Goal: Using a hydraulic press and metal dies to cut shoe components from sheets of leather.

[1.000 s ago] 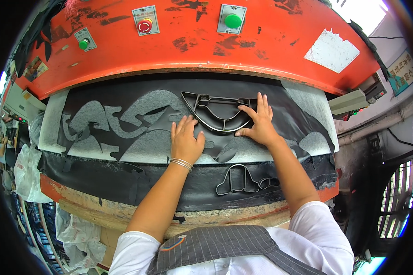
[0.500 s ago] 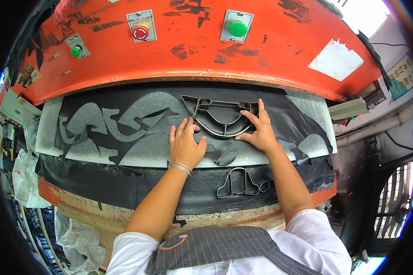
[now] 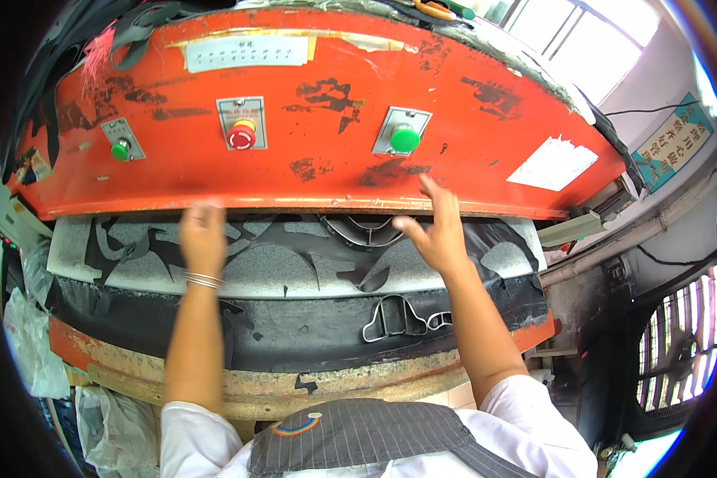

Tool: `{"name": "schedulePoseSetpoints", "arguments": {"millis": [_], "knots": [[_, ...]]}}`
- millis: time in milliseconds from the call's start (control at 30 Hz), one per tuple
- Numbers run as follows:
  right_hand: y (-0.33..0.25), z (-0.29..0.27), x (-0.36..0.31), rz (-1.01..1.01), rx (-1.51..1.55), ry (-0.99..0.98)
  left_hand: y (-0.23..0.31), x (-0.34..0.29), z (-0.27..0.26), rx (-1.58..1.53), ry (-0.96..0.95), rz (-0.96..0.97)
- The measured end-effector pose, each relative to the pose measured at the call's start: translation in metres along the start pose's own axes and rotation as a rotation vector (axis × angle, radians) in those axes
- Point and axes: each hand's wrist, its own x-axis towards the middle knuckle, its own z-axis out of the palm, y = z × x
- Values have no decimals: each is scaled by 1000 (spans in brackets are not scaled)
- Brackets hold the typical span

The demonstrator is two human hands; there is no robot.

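A curved metal cutting die (image 3: 364, 234) lies on a black leather-like sheet (image 3: 283, 236), which has several cut-out gaps. The die's far part is hidden behind the lower edge of an orange machine head (image 3: 311, 175). My right hand (image 3: 442, 239) is lifted just right of the die, fingers spread and holding nothing. Off to the left, my left hand (image 3: 203, 239) is over the sheet near the orange edge, apart from the die. Motion smears its fingers. A smaller cutting die (image 3: 395, 320) rests on the black front strip.
The orange front bears a red push button (image 3: 241, 135), a large green button (image 3: 405, 139) and a small green button (image 3: 120, 150). Below the sheet lies a pale grey board (image 3: 287, 277). A worn wooden edge (image 3: 215, 392) runs in front. Plastic bags (image 3: 36, 342) hang at left.
Both hands have come away from the large die; my left hand has moved left, blurred. The view has tilted up, showing more of the orange front, and the die's far part is now hidden.
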Motion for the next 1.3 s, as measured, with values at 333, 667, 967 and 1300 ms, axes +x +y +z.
{"name": "schedulePoseSetpoints", "arguments": {"millis": [333, 667, 967, 1300], "knots": [[-66, 2, 102, 197, 168, 216, 30, 146, -137, 425, 183, 454], [-68, 1, -79, -255, 134, -766, 49, -125, -42, 166, -750, 171], [-66, -3, -166, -177, -31, -722, 75, -207, -8, 449, -548, 275], [-11, -13, -90, -378, 305, -1055, 79, -186, -2, 512, -1068, -70]]}}
